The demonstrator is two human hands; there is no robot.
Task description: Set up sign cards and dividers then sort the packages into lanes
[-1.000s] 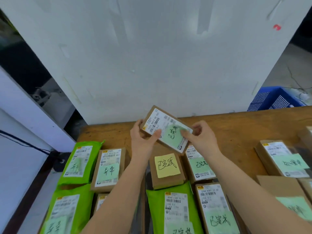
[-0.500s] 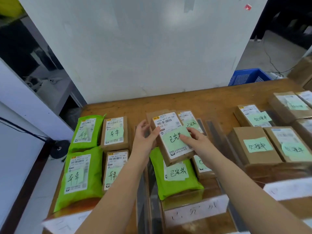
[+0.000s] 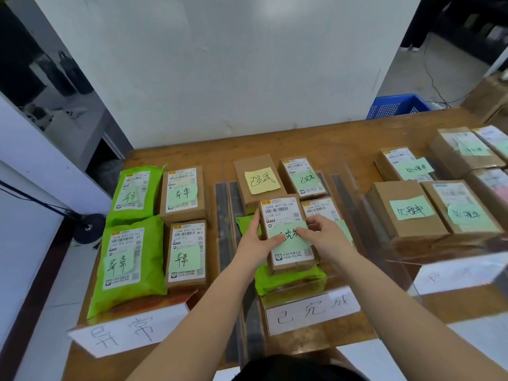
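Observation:
A brown cardboard package [image 3: 286, 215] with a white label and a green sticky note lies on top of a green mailer [image 3: 288, 279] in the middle lane. My left hand [image 3: 255, 243] grips its left edge and my right hand [image 3: 324, 237] grips its right side, thumbs on the note. White sign cards stand at the table's front: the left sign card [image 3: 129, 331], the middle sign card [image 3: 310, 309] and the right sign card [image 3: 461, 270]. Clear dividers [image 3: 228, 229] run between lanes.
The left lane holds two green mailers [image 3: 132, 259] and two brown boxes [image 3: 184, 191]. Behind my hands sit a box with a yellow note [image 3: 258, 177] and another box [image 3: 302, 174]. Several brown boxes [image 3: 406, 213] fill the right lane. A blue crate [image 3: 398, 105] stands beyond the table.
Both hands brought the brown package down from the air and toward me, onto the green mailer in the middle lane. The camera tilted down, revealing the sign cards.

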